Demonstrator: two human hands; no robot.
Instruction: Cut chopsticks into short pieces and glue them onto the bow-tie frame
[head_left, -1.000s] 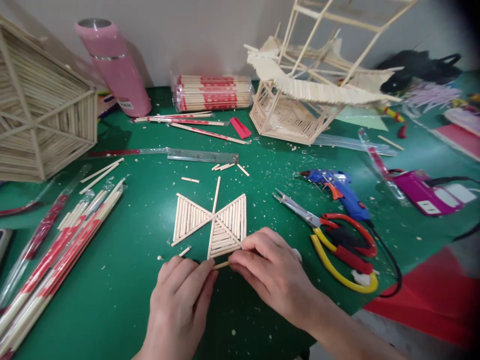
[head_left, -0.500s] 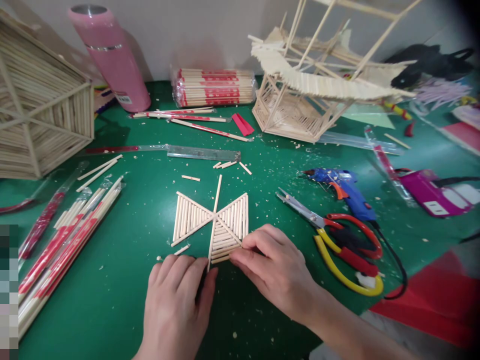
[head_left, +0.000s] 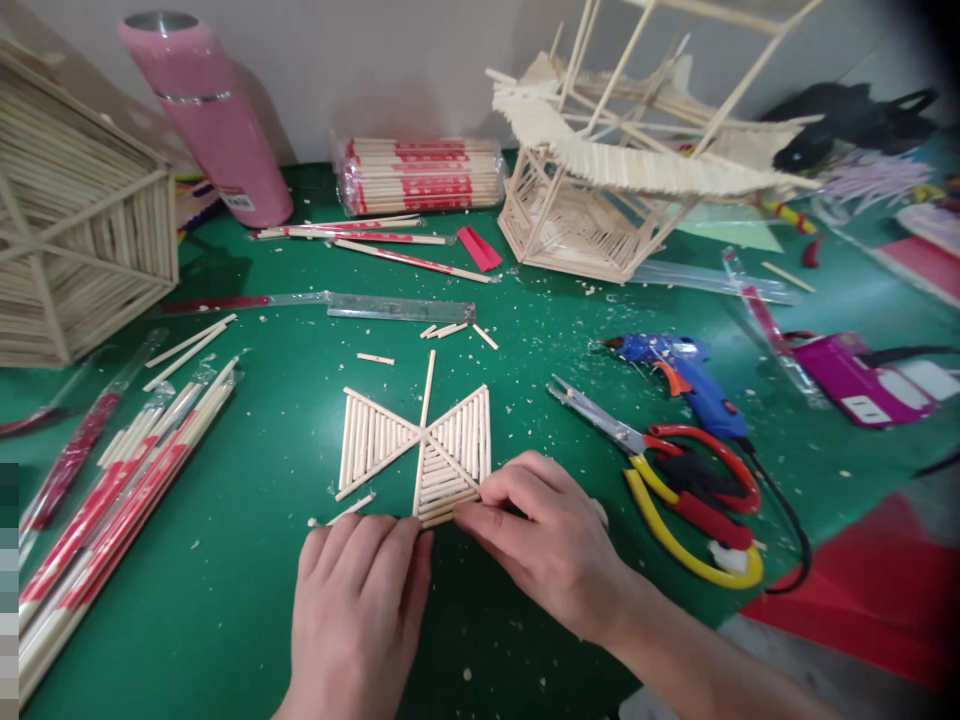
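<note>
A flat stick frame [head_left: 421, 436] lies on the green table, with three wedges filled by short parallel sticks. My right hand [head_left: 544, 535] pinches the outermost stick [head_left: 439, 519] of the lower wedge at its right end. At that stick's left end is my left hand [head_left: 360, 590], fingers together and bent, thumb tucked beside them; the fingertips touch the wedge's lower left corner. A loose short stick [head_left: 351, 508] lies just beyond the left fingers.
Scissors [head_left: 600, 415] and a blue glue gun [head_left: 675, 370] lie right. Wrapped chopsticks [head_left: 135, 500] and a woven stick panel [head_left: 82, 230] are left. Behind stand a pink bottle [head_left: 217, 130], a chopstick pack [head_left: 420, 175] and a stick model [head_left: 600, 170].
The view has shifted slightly, moving most objects a little left. My left fingertips now sit closer to the lower wedge's corner, against the outer stick's end.
</note>
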